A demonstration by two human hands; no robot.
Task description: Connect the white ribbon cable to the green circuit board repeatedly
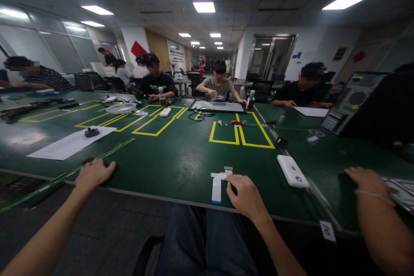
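My right hand (247,196) is at the near table edge, its fingertips closed on the side of a white flat ribbon cable (216,189). The cable is bent into a T shape with a blue end toward me, and a small connector piece (228,168) shows just beyond it. My left hand (95,173) lies on the table at the left with the thumb apart from the fingers. Its fingertips touch or rest beside a long, thin green strip (113,150) that slants past the table edge; whether they press on it is unclear.
A white power bank (293,171) with a cable lies right of my right hand. Another person's hand (368,180) rests farther right. A paper sheet (69,144), yellow tape outlines (223,141) and a red-handled screwdriver (237,123) lie ahead. Several people sit across the green table (168,159).
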